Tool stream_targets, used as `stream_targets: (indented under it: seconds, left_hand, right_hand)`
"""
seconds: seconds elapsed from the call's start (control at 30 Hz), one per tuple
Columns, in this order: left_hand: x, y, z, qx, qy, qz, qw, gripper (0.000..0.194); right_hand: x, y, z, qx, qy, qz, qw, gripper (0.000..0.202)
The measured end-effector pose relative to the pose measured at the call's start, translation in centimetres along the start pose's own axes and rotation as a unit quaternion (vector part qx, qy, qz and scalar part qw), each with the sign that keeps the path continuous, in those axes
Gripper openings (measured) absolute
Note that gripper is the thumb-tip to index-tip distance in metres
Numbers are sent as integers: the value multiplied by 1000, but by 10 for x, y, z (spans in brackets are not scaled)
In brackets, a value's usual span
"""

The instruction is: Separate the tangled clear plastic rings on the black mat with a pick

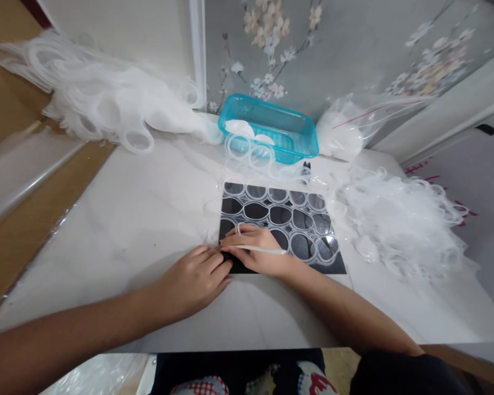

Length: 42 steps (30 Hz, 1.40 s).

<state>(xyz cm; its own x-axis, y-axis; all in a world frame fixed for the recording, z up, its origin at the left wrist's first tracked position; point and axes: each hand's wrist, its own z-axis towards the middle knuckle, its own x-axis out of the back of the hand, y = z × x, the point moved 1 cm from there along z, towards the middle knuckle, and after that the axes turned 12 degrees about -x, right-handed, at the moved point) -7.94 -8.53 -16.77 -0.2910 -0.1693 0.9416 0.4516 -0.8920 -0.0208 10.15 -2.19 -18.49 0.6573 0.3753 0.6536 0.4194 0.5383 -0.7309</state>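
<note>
A black sheet (283, 265) lies on the table, topped by a clear film sheet with rows of round and oval cut-out outlines (301, 246). My right hand (260, 247) rests over its lower left part, fingers closed around a slim white stick-like tool (261, 249) whose tip ends near my left fingers. My left hand (201, 277) lies at the sheet's lower left corner, its fingers curled in and nearly touching my right fingertips. What its fingertips pinch, if anything, is hidden. A thin clear ring stands up by my right index finger.
Behind the sheet stands a blue plastic basket (308, 145) with white pieces inside and clear ring scraps (260, 156) before it. Heaps of cut film lie at left (119, 96) and right (403, 219). A zip bag (341, 131) leans by the wall, near a small dark clip-like object (307, 169).
</note>
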Motion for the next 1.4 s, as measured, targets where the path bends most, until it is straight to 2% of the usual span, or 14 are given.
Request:
stream_targets:
  seconds: [0.4,0.7,1.1,1.4]
  left_hand:
    - [0,-1,1,-12,8,15,1000,18]
    - [-5,-2,-2,-16,-8,21,1000,18]
    - [-4,-4,-3,-2,-1,5,1000,19]
    - [-4,-5,-1,-21,0,10,1000,21]
  right_hand:
    - [-1,0,-1,10,1,-19,1000,21]
    - [-1,-1,2,12,26,2,1000,20]
    - [-1,0,4,4,24,-16,1000,20]
    - [1,-1,5,-1,13,-9,1000,22]
